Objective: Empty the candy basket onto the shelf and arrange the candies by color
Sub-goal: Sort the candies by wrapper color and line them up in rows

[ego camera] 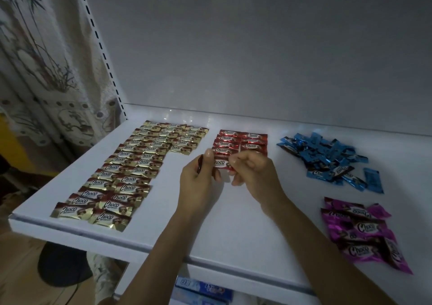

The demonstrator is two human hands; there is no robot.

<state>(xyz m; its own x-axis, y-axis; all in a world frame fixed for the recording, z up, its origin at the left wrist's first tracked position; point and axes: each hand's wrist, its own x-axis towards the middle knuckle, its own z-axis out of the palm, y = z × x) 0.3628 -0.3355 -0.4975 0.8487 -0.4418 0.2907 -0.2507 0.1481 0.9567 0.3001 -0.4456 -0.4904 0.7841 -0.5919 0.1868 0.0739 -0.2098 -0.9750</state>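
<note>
**poster1:** so where's the candy at right now?

**poster2:** a red Choco candy (221, 163) is stretched between both hands, just above the white shelf (210, 223). The left hand (198, 181) pinches its left end with the thumb on top. The right hand (252, 171) pinches the right end, fingers curled in. There's a sliver of red behind the left fingers too, can't tell if that's a second candy.

**poster1:** and the rest of them?

**poster2:** right behind the hands, the red candies (240, 141) lie in two neat columns, the nearest ones partly hidden by the fingers. Left of the left hand are the gold candies (131, 171), in tidy columns running from the shelf's front edge toward the back. Right of the right hand and further back is a loose heap of blue candies (325, 155), with one lying apart on its near side. Closer in, off the right forearm, the magenta candies (362, 232) overlap in a rough pile. Past the gold ones there's a slotted upright (102, 54) and a patterned curtain (46, 71).
</note>
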